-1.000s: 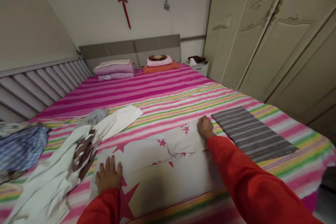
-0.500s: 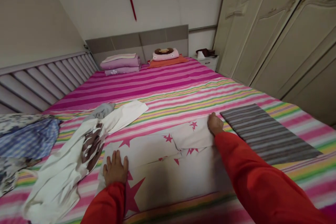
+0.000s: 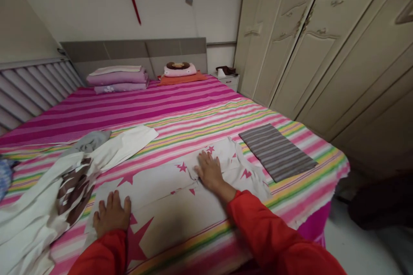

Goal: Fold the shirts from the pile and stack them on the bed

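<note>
A whitish shirt [image 3: 167, 219] with pink stars lies spread across the bed in front of me, partly folded along its length. My left hand [image 3: 112, 214] rests flat on its left end, fingers spread. On the upper middle of the shirt, by the edge of a fold, lies my right hand [image 3: 211, 172], palm down with its fingers stretched out. Neither hand grips the fabric. To the right of the shirt is a flat, folded grey striped cloth [image 3: 279, 152]. A rumpled white garment [image 3: 35, 215] with a brown print lies left of my left hand.
The striped bedspread [image 3: 200, 131] covers the bed. Folded purple bedding [image 3: 119, 78] and a pink pillow [image 3: 179, 70] sit by the headboard [image 3: 129, 50]. A blue checked cloth [image 3: 5, 176] shows at the left edge. Wardrobes [image 3: 290, 30] line the right side.
My right hand has let go of the shirt's right end and moved left onto its middle, opening flat. The right end now lies spread out. The view has turned right.
</note>
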Demonstrator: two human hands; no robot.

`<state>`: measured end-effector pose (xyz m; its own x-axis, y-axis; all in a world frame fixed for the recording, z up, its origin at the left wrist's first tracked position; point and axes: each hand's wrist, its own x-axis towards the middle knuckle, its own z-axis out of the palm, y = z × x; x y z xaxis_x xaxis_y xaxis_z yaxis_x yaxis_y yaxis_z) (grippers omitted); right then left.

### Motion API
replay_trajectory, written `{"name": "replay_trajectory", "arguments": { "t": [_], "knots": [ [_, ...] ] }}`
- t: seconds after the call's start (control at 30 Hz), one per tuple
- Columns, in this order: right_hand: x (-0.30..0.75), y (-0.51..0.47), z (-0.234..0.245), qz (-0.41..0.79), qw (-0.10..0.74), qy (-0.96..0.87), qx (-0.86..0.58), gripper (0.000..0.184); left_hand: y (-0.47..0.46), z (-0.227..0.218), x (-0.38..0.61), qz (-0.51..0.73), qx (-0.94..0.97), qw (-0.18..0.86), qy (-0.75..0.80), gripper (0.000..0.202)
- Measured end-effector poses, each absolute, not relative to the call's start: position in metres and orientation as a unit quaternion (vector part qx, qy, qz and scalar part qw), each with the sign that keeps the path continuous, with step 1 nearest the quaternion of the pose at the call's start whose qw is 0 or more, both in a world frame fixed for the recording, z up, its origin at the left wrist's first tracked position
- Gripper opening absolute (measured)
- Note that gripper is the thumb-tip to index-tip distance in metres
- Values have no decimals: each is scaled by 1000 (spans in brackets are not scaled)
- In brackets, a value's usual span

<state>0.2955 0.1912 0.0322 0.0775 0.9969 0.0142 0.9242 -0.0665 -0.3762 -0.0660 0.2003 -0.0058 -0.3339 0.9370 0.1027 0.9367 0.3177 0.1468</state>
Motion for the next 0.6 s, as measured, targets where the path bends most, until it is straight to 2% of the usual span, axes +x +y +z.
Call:
{"name": "replay_trajectory", "arguments": {
  "t": [0.1,0.3,0.47,0.6],
  "knots": [
    [306,196,26,166,117,-661,-723,63,201,-8,-68,93,582,-1,808,71],
    [385,191,9,85,91,-626,-770,58,203,-11,-69,102,583,-1,806,71],
    [409,187,17,95,59,-566,-817,56,200,-7,-65,104,579,2,808,68],
    [382,178,26,74,96,-547,-828,62,197,4,-61,102,575,24,811,66]
  ]
}}
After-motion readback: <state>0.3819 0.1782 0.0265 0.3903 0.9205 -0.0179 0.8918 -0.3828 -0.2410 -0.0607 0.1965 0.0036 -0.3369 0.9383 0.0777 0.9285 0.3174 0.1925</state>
